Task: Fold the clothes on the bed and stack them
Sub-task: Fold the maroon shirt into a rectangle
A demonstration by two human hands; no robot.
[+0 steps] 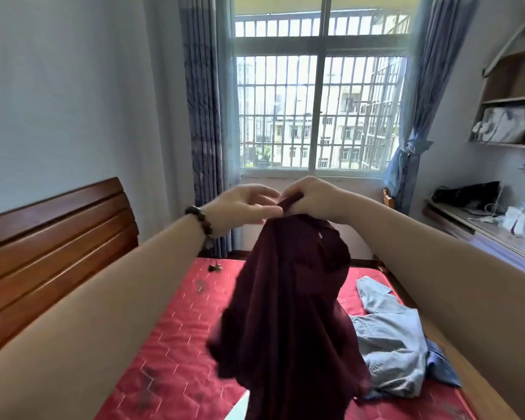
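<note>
We hold a dark maroon collared shirt [288, 313] up above the bed's red quilted mattress [176, 353]. Our right hand [312, 197] pinches the shirt's top edge between curled fingers, the cloth hanging free below. Our left hand [243, 207], a dark beaded bracelet [202, 222] at its wrist, is spread loose beside that edge, fingers blurred. A crumpled pale blue garment [391, 344] lies on the mattress at right, before the barred window [319, 110].

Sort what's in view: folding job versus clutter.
Job: maroon shirt pinched in right hand, left hand open beside it; blue clothes on the bed.
Clutter: desk items, shelf, curtains.
</note>
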